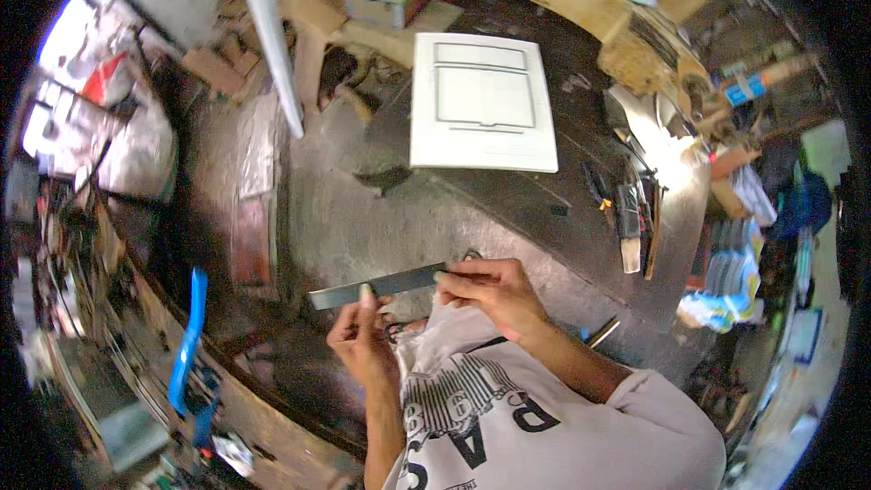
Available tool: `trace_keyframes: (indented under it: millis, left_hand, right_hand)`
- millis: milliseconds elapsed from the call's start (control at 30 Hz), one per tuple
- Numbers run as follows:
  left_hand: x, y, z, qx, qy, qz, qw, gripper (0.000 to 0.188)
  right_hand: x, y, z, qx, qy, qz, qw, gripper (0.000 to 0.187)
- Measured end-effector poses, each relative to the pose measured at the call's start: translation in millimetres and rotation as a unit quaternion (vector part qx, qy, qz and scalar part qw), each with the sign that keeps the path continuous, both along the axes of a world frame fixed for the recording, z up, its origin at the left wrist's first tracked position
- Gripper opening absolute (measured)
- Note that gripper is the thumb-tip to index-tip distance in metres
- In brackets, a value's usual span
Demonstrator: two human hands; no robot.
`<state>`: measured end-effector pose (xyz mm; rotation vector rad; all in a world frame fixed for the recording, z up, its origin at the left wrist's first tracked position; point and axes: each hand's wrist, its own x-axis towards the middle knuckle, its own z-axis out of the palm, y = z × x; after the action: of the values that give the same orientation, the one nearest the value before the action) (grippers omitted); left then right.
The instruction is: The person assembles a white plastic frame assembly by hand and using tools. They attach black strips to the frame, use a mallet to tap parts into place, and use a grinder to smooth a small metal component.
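Note:
A flat, dark grey metal strip [399,283] is held nearly level in front of my body, its left end slightly lower. My left hand [363,336] pinches it near that end, the thumb lying on its face. My right hand [494,295] grips the other end between thumb and fingers. Beyond the strip, a white panel [535,132] with a grey line drawing of stacked rectangles lies on a dark workbench [590,254]. Several hand tools, among them one with a pale wooden end [630,254], lie on the bench to the right.
A long white bar [274,45] leans at the far left. A small box [386,2] and wood offcuts are at the back. On the left is a blue curved piece [188,345] above timber. Bright plastic packaging [726,281] stands on the right.

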<state>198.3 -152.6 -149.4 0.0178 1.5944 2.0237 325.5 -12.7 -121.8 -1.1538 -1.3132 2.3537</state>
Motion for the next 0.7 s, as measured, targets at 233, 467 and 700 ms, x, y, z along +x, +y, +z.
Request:
trace_keyframes:
  millis: [233,467,700]
  left_hand:
    - [21,130,-57,-0.115,0.054,-0.422,0.898,0.035]
    - [9,213,-99,-0.193,0.520,-0.473,0.684,0.072]
    - [-33,251,-140,-0.298,0.489,-0.551,0.607,0.078]
  right_hand:
    - [48,112,-85,-0.007,-0.007,-0.354,0.935,0.022]
    - [25,210,-163,0.154,-0.066,-0.365,0.916,0.018]
    - [9,227,-188,0.147,-0.151,-0.375,0.903,0.016]
